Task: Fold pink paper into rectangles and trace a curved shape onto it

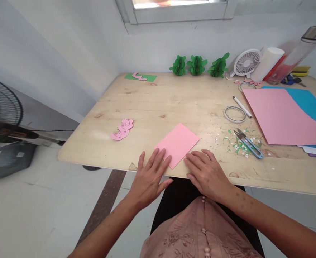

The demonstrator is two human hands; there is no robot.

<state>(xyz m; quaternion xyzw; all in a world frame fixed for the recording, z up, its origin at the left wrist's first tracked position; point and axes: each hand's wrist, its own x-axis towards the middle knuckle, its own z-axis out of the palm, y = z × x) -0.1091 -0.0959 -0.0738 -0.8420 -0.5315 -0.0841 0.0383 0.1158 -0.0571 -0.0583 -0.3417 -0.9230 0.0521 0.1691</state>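
Note:
A small pink paper rectangle (178,141) lies turned at an angle by the table's front edge. My left hand (149,175) rests with spread fingers, their tips on the paper's left lower side. At its right lower edge is my right hand (205,172), palm down with fingers stretched out, the fingertips by the paper's edge. Neither hand grips anything. Left of the paper sits a small pile of curvy pink paper cutouts (123,129). Blue-handled thread snips (248,143) lie to the right among green and white paper scraps (240,148).
Large pink sheets (287,118) over blue ones (305,94) cover the table's right side. Nearby are a tape roll (235,121) and a white pen (242,106). Along the wall stand green paper figures (197,66), a small fan (246,63) and a clear bottle (295,53).

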